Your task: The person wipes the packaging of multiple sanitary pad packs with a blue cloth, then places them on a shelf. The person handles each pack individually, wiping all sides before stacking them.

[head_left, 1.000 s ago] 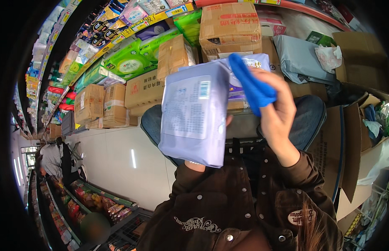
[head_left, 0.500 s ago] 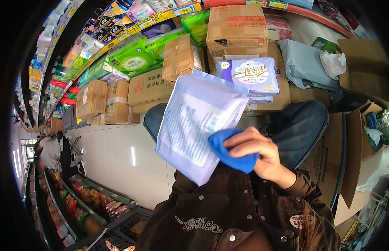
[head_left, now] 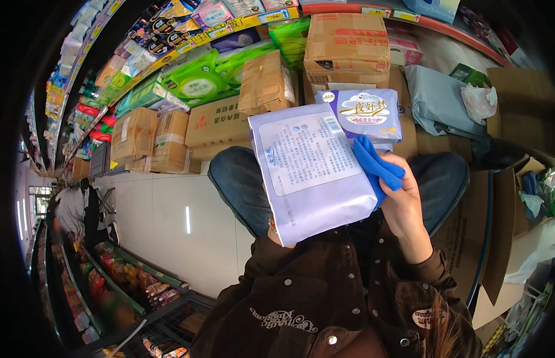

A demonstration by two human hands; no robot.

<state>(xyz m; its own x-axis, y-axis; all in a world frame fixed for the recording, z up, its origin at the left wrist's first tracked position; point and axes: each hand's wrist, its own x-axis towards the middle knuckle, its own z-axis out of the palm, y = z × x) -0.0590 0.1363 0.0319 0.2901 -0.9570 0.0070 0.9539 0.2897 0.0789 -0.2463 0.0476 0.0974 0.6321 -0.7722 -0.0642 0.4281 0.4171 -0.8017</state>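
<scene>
A soft lilac plastic pack (head_left: 313, 167) is held up over my lap, its printed back with a pale text panel facing up. My left hand (head_left: 290, 244) is almost wholly hidden beneath the pack; only a bit shows at its lower left edge, and it holds the pack from below. My right hand (head_left: 403, 200) grips a folded blue cloth (head_left: 376, 167), which touches the pack's right edge. Just beyond lies a similar purple and white pack (head_left: 367, 113), front side up, with another lilac pack partly visible under it.
Cardboard boxes (head_left: 347, 45) stand stacked ahead, below shelves of packaged goods. A grey plastic bag (head_left: 441, 98) lies at the far right, near an open carton (head_left: 528, 191) with wrappers inside. Pale floor tiles (head_left: 170, 221) spread to my left, where another person (head_left: 80, 209) is farther off.
The lilac pack has turned and tipped, so its text panel faces me more squarely. My right hand and the blue cloth have moved up and right, to the pack's right edge.
</scene>
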